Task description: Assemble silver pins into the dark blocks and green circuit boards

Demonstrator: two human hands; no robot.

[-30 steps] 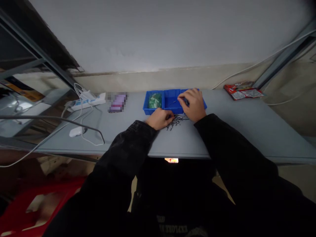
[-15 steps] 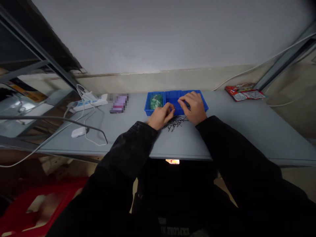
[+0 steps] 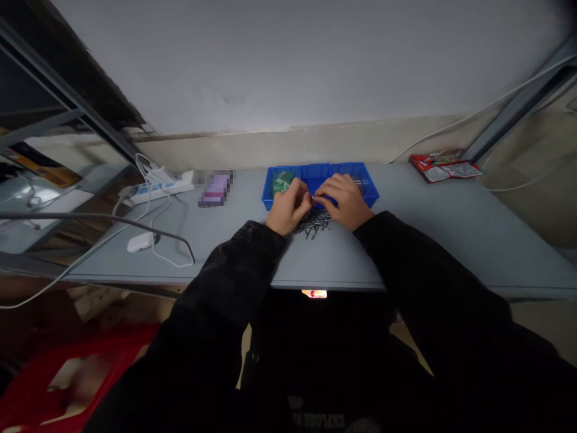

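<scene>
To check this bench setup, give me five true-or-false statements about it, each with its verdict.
1. The left hand and right hand are close together, at the front edge of the blue three-compartment plastic bin. True.
2. The bin's leftmost compartment in this view holds green items. True.
3. The pile of small metal fasteners lies inside the middle compartment. False: it lies on the grey table, in front of the bin.
4. The red printed packets lie beside the white power strip. False: the packets are at the table's right end, the strip at its left.
5. A pixelated, phone-shaped object lies between the power strip and the bin. True.
</scene>
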